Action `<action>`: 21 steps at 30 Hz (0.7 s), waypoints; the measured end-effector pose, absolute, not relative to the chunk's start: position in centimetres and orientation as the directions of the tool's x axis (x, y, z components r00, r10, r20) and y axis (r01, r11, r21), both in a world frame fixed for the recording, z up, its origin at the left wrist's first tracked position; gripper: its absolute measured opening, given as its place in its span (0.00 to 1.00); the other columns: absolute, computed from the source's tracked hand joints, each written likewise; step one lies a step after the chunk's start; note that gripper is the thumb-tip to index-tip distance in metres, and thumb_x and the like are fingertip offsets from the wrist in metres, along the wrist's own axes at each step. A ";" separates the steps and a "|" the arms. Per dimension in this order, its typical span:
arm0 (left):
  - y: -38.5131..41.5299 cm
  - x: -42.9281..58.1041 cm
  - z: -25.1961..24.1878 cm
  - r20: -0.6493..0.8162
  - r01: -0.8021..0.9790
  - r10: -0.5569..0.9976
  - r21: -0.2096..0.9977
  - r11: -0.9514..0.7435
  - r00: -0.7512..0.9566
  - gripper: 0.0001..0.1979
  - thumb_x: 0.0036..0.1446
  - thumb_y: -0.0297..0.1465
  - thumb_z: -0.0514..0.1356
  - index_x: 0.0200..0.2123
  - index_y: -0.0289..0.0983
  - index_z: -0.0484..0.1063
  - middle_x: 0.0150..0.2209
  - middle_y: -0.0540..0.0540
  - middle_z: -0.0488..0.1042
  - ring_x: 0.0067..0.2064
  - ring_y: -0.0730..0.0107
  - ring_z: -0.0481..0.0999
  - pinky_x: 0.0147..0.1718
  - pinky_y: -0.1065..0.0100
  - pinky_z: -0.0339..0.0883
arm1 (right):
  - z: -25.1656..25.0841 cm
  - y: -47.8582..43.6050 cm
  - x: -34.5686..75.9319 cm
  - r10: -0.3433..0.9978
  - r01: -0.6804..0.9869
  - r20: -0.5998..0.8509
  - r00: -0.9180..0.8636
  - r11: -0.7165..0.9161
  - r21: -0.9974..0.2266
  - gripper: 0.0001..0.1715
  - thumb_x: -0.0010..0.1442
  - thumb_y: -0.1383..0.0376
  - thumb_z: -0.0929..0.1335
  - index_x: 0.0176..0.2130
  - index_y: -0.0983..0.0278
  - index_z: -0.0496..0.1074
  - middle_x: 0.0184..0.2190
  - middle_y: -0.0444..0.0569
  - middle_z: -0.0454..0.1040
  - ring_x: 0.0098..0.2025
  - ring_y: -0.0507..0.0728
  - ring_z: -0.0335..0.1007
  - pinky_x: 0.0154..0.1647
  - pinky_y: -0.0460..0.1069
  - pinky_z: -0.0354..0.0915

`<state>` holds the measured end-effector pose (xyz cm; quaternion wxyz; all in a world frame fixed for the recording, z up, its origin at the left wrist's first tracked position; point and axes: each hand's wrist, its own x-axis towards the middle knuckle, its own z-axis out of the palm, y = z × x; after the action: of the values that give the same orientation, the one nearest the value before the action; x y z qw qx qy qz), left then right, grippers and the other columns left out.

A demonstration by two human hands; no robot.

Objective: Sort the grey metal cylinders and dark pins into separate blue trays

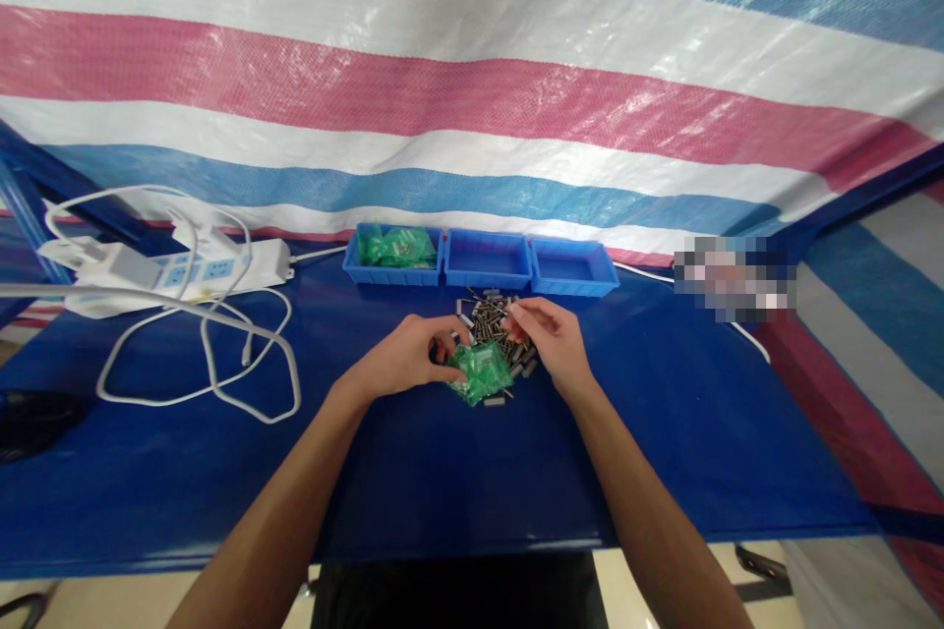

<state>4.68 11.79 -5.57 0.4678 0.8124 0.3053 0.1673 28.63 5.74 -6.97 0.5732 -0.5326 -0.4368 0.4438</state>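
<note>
My left hand (404, 354) grips the edge of a small green plastic bag (483, 371), its thumb and fingers curled at the bag's left side. The bag is see-through and crinkled, with small pieces inside that I cannot make out. Just behind it lies a heap of small metal parts (488, 319), some long and thin like screws, others short grey cylinders. My right hand (555, 342) hovers at the heap's right side, thumb and fingertips pinched together. Whatever they hold is too small to name. One grey cylinder (494, 402) rests on the table in front of the bag.
Three blue bins stand in a row behind the heap; the left bin (390, 276) contains green bags. A white power strip (221, 267) with plugs and a looped white cable (213, 383) occupies the left side. A striped plastic sheet (472, 98) hangs behind the blue table (457, 491).
</note>
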 end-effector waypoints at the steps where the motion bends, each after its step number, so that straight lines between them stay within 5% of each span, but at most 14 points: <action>1: 11.8 4.7 -5.5 -0.017 0.337 0.670 0.873 -0.353 0.742 0.20 0.49 0.38 0.75 0.45 0.39 0.79 0.26 0.53 0.76 0.28 0.70 0.74 0.30 0.71 0.64 | -7.0 5.8 28.6 0.975 -0.044 0.025 0.222 0.036 -0.998 0.20 0.56 0.50 0.78 0.38 0.63 0.80 0.29 0.48 0.83 0.26 0.53 0.76 0.30 0.48 0.71; 11: 12.2 5.2 -6.1 -0.077 -0.008 0.895 0.996 0.090 0.439 0.19 0.47 0.39 0.77 0.38 0.35 0.81 0.34 0.43 0.84 0.34 0.64 0.82 0.40 0.65 0.76 | -7.0 5.1 27.8 0.993 0.101 0.045 0.110 0.034 -0.994 0.22 0.55 0.52 0.78 0.44 0.62 0.81 0.32 0.48 0.82 0.25 0.53 0.73 0.25 0.48 0.70; 21: 11.8 6.2 -6.0 -0.101 -0.074 0.906 0.987 0.143 0.411 0.21 0.44 0.40 0.78 0.37 0.34 0.81 0.30 0.45 0.82 0.29 0.67 0.80 0.36 0.65 0.75 | -6.7 5.3 27.5 0.997 0.016 -0.013 0.076 -0.015 -1.000 0.19 0.50 0.51 0.80 0.34 0.63 0.81 0.23 0.43 0.77 0.18 0.50 0.64 0.18 0.46 0.64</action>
<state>6.20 11.78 -6.03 0.6481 0.5343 0.3893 0.3781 27.47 5.28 -6.74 0.5110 -0.5262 -0.4812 0.4801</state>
